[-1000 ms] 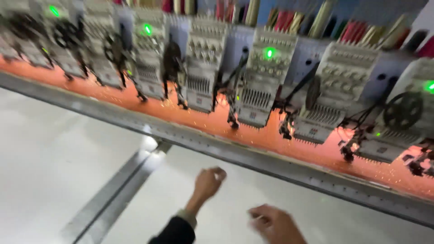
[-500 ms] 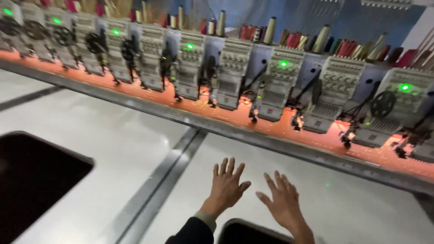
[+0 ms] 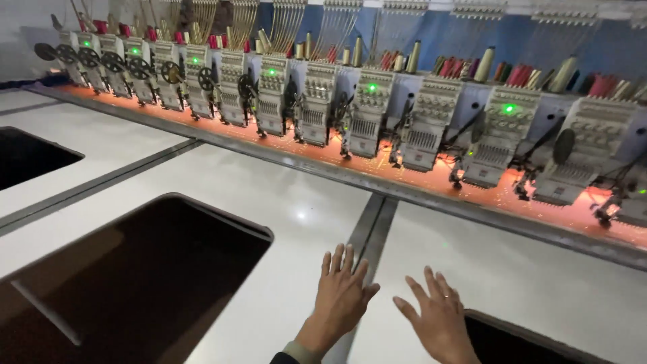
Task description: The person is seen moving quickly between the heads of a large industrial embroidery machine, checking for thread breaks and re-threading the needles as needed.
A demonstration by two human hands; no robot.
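1. Left hand [image 3: 342,296] flat and spread wide, fingers fanned, palm down on the smooth white tabletop [image 3: 283,202], holding nothing.
2. Right hand [image 3: 439,318] likewise splayed open, empty, a thin ring on one finger, palm down just beside the left, the two hands apart and not touching.
3. Between and under them, the grey metal seam strip [image 3: 373,219] running away from the hands toward the machine row; left hand lying partly over its near end.
4. Just right of the right hand's wrist, the rounded corner of a dark rectangular cut-out [image 3: 519,340] in the table, its edge touching or nearly touching the hand; cannot tell which.
5. Left of the left hand, a larger dark rounded-corner opening [image 3: 135,276] sunk into the white surface, near but clear of the fingers.
6. Further left, a third dark opening [image 3: 30,155] at the frame edge, well apart from both hands.
7. Across the far side, a long row of grey multi-needle embroidery heads [image 3: 367,118], several lit with small green lamps, needles down over a strip of orange-red fabric [image 3: 418,168].
8. Above the heads, upright thread cones [image 3: 485,64] in red, gold and olive, strands rising toward the top.
9. Behind everything, a blue wall panel [image 3: 539,40].
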